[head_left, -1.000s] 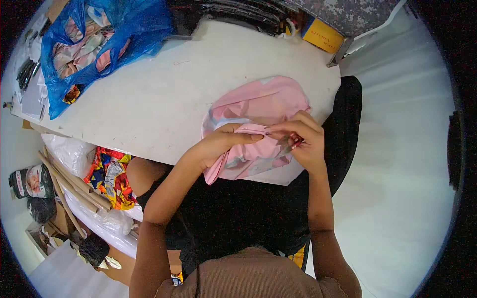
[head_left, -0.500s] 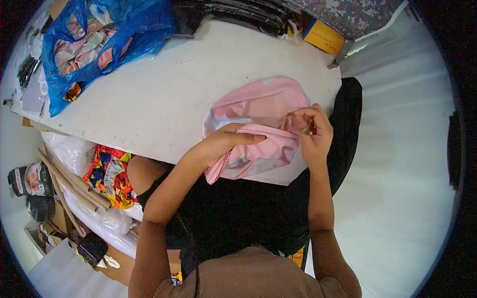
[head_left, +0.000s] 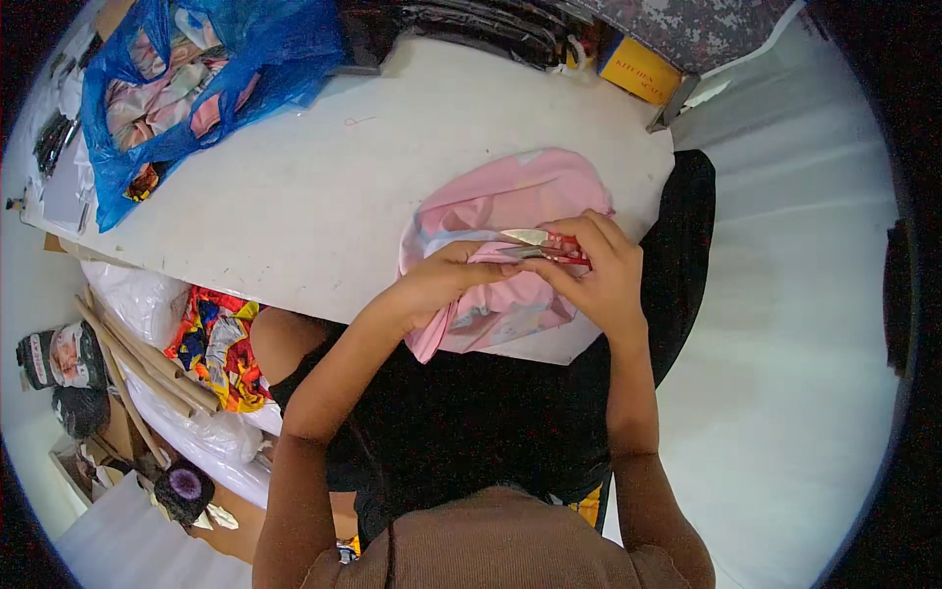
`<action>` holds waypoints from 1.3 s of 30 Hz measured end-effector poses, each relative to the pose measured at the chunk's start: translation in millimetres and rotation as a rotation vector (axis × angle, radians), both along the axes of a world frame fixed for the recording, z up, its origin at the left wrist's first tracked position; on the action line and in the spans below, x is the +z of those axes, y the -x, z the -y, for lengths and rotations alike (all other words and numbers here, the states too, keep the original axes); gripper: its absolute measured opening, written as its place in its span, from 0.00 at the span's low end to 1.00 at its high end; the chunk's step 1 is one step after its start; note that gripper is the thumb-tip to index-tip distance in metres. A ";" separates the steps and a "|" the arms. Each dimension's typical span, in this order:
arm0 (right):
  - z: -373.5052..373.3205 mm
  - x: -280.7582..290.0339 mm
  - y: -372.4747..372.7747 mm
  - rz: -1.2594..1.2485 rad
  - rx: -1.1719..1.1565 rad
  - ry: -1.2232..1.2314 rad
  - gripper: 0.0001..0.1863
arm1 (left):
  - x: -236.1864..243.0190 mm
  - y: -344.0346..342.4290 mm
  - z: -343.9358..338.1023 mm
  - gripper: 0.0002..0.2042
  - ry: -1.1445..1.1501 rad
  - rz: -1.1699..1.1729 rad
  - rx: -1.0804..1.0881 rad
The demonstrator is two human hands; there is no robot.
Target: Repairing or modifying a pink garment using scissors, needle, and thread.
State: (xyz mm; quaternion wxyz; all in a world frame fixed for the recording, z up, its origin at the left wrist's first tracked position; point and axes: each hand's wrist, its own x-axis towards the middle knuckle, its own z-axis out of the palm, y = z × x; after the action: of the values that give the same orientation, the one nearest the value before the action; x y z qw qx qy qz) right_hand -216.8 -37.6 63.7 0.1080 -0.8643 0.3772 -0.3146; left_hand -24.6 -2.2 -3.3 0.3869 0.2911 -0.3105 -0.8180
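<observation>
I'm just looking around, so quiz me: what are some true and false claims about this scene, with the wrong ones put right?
1. The right hand holds red-handled snips. True.
2. The snips' blades are pressed together. False: they stand apart.
3. The left hand pinches pink patterned cloth. True.
4. A blue plastic bag with cloth showing inside is on the white table. True.
5. The bag lies to the right of the yellow box. False: it lies to the left.
</observation>
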 end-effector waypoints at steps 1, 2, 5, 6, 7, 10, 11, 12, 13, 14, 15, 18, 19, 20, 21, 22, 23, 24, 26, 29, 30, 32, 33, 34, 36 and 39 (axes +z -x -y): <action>0.4 1.2 0.3 -0.027 -0.001 0.010 0.18 | -0.2 0.4 -0.6 0.17 0.015 0.003 0.005; 0.6 1.6 0.6 -0.053 -0.003 0.019 0.18 | -0.5 0.8 -1.2 0.17 0.030 0.007 0.010; 1.0 1.3 0.8 -0.073 0.002 0.032 0.17 | -1.9 0.5 -1.9 0.17 0.046 0.003 0.013; 1.1 1.2 0.7 -0.083 0.004 0.039 0.17 | -2.6 0.2 -2.1 0.17 0.048 -0.003 0.011; 1.0 1.2 0.6 -0.083 0.005 0.039 0.17 | -2.9 -0.2 -2.4 0.17 0.050 -0.010 0.008; 0.8 1.3 0.9 -0.075 0.007 0.044 0.17 | 1.8 -0.5 -3.3 0.17 0.057 0.009 0.011; 1.1 1.2 1.2 -0.075 0.007 0.044 0.17 | 2.7 -0.6 -3.4 0.17 0.060 0.019 0.012; 1.6 0.9 1.7 -0.078 0.009 0.045 0.17 | 2.6 -0.7 -3.4 0.17 0.060 0.019 0.012; 2.1 0.3 2.0 -0.082 0.011 0.046 0.17 | 1.8 -1.0 -3.4 0.17 0.054 0.018 0.008; 2.2 0.0 2.0 -0.085 0.014 0.047 0.17 | 0.9 -1.1 -3.4 0.17 0.048 0.017 0.004; 1.8 0.0 1.3 -0.085 0.014 0.046 0.17 | 0.0 -1.2 -3.4 0.17 0.042 0.017 0.000; -0.7 -0.2 -2.1 -0.054 0.022 -0.028 0.18 | -2.7 -2.0 -2.4 0.18 0.060 0.062 -0.009; -1.2 -0.8 -2.2 -0.055 0.021 -0.029 0.18 | -1.4 -1.9 -2.1 0.18 0.070 0.084 -0.014; -1.6 -2.3 -2.1 -0.002 0.027 -0.094 0.18 | -0.1 -1.8 -2.2 0.18 0.069 0.084 -0.015; -2.1 -4.2 -1.8 0.051 0.032 -0.159 0.19 | 1.2 -2.0 -2.7 0.18 0.075 0.064 -0.006; -2.5 -6.0 -1.4 0.103 0.038 -0.224 0.19 | 3.5 -2.1 -3.2 0.18 0.080 0.044 0.003; -2.8 -7.9 -1.2 0.103 0.039 -0.224 0.19 | 5.4 -2.5 -3.6 0.18 0.086 0.025 0.013; -3.1 -10.0 -0.5 0.134 0.041 -0.274 0.19 | 5.2 -2.8 -3.7 0.18 0.086 0.025 0.013; -3.8 -12.4 0.0 0.194 0.045 -0.374 0.19 | 4.4 -3.5 -3.7 0.18 0.064 0.058 0.001; -5.0 -11.8 -3.1 0.131 0.069 -0.301 0.19 | 10.2 -4.7 -5.3 0.18 0.064 0.093 0.004; -5.3 -11.8 -3.9 0.099 0.080 -0.265 0.19 | 13.6 -5.4 -6.3 0.17 0.075 0.112 0.011; -5.4 -12.2 -4.3 0.097 0.074 -0.253 0.19 | 21.5 -6.1 -7.8 0.17 0.085 0.131 0.019; -5.8 -12.0 -5.0 0.095 0.064 -0.239 0.18 | 28.2 -6.3 -8.1 0.17 0.075 0.201 0.016; -6.4 -11.9 -5.6 0.093 0.054 -0.225 0.17 | 33.8 -5.9 -8.3 0.17 0.064 0.272 0.012; -9.8 -15.6 -7.1 0.280 0.055 -0.414 0.16 | 31.0 -3.5 -7.8 0.16 0.054 0.341 0.006; -13.3 -18.1 -10.1 0.661 0.064 -0.790 0.14 | 0.4 2.5 -7.5 0.16 0.248 0.368 -0.025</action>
State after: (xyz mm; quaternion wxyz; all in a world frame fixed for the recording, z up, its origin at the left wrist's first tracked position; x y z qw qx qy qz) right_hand -206.7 -24.2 45.7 0.5491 -0.6232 0.3863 -0.4011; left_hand -27.1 5.3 -2.9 0.3461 0.3819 -0.4776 -0.7115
